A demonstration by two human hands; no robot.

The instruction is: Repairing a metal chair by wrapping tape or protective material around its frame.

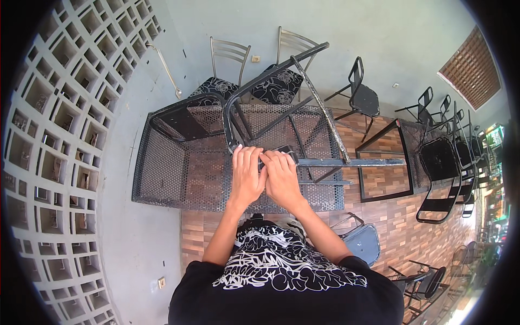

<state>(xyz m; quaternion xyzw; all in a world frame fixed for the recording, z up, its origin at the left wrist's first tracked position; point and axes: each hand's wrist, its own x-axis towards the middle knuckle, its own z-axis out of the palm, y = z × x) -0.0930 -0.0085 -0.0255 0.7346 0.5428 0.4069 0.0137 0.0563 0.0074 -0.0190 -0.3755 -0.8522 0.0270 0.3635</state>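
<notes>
Pale blue-grey walls [368,27] border a brown, wood-patterned floor [208,225], with a lattice of squarish openings [67,141] along the left, two patterned-seat metal chairs [276,86] at the back, black chairs [440,157] and bright daylight at right.

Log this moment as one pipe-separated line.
left hand: at black chair frame | right hand: beside left, same frame | frame: tipped, over mesh table | grip closure: unclear, undersides hidden

Person is wearing black T-shirt [295,306]; white graffiti-style print [295,279] is spreading across chest in looping, angular strokes. Short plain sleeves [201,273] are leaving forearms [225,230] bare.
</notes>
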